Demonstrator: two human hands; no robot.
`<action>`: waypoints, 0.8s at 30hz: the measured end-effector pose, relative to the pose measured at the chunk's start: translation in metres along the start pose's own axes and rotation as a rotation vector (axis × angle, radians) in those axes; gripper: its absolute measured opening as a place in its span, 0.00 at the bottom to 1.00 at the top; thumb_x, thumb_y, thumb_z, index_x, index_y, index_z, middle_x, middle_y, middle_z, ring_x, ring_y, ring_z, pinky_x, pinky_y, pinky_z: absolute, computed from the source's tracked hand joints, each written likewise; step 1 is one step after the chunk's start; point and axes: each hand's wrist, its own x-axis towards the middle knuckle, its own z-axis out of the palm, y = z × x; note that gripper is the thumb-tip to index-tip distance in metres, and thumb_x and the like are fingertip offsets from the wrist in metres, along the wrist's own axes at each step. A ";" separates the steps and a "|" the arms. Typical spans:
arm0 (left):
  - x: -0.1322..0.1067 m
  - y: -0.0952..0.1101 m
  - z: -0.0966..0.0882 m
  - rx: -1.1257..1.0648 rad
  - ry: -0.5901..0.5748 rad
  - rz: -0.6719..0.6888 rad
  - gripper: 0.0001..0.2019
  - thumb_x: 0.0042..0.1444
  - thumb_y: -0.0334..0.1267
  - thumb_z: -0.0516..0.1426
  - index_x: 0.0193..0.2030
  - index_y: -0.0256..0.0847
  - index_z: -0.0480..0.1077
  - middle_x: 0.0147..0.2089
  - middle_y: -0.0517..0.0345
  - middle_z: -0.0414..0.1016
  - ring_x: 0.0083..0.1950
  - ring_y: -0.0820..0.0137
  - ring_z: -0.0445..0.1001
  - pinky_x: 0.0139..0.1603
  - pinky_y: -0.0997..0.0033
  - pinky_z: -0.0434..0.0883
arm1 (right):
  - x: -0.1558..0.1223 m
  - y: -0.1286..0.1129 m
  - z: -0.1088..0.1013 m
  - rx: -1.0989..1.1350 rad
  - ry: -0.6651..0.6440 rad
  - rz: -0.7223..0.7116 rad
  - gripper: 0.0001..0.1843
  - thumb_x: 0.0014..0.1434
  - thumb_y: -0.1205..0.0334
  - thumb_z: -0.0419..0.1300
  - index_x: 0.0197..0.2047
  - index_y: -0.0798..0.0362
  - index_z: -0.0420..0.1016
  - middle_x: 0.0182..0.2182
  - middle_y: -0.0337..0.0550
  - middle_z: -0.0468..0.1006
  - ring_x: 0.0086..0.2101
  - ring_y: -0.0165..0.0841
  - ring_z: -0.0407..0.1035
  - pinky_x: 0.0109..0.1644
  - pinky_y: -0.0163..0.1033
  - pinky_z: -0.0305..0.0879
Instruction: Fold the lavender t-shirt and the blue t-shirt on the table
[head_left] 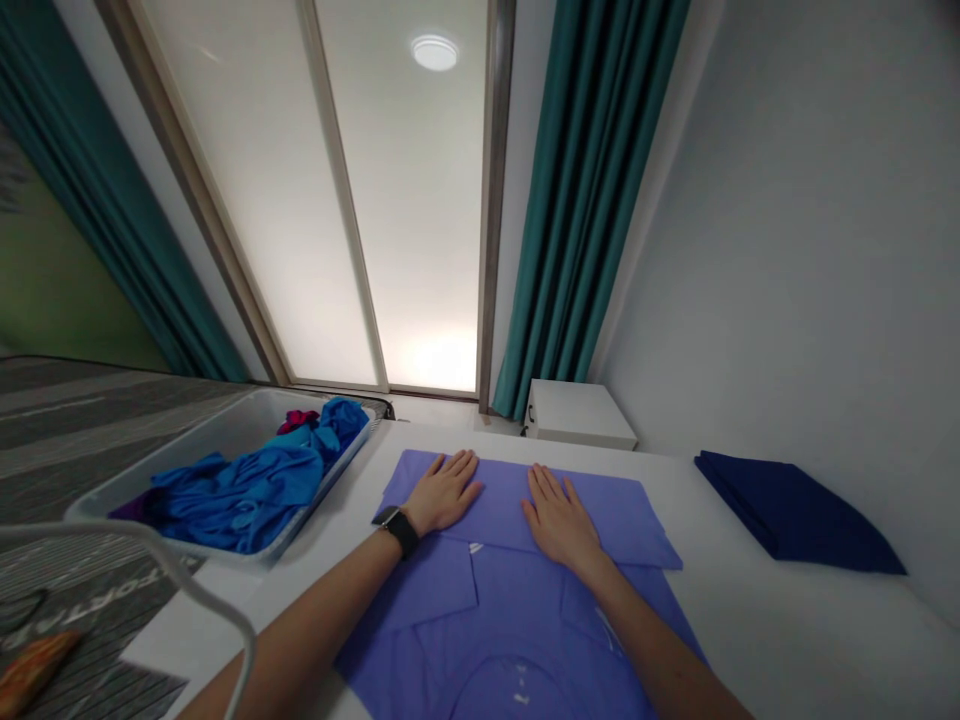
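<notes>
Smoothing a folded periwinkle shirt [510, 610]

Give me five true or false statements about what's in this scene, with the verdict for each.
1. The left hand wears a black watch. True.
2. The right hand is lifted off the shirt. False: it lies flat on the shirt.
3. The tray holds blue clothes. True.
4. The navy cloth lies in the tray. False: it lies folded on the table, right of the shirt.
5. The curtains are teal. True.
</notes>
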 end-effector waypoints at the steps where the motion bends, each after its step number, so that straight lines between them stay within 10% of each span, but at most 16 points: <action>1: -0.005 -0.010 -0.002 0.007 0.003 -0.031 0.28 0.69 0.51 0.38 0.69 0.39 0.54 0.71 0.48 0.54 0.72 0.64 0.51 0.70 0.54 0.49 | 0.000 0.000 0.000 0.001 0.001 0.001 0.34 0.67 0.52 0.36 0.71 0.60 0.48 0.70 0.49 0.45 0.68 0.38 0.38 0.70 0.53 0.32; 13: -0.030 -0.059 -0.015 0.045 -0.052 -0.334 0.28 0.68 0.49 0.38 0.70 0.38 0.53 0.71 0.46 0.53 0.73 0.61 0.49 0.70 0.45 0.45 | 0.000 0.000 0.001 -0.005 -0.009 0.001 0.34 0.67 0.51 0.36 0.71 0.61 0.47 0.70 0.49 0.45 0.69 0.37 0.38 0.70 0.53 0.32; 24: -0.023 0.018 -0.011 0.029 0.033 0.037 0.27 0.67 0.44 0.42 0.71 0.41 0.50 0.73 0.51 0.51 0.73 0.65 0.48 0.71 0.54 0.45 | -0.001 -0.001 -0.004 -0.012 -0.007 0.003 0.35 0.67 0.51 0.36 0.71 0.61 0.48 0.70 0.49 0.46 0.68 0.37 0.39 0.70 0.52 0.34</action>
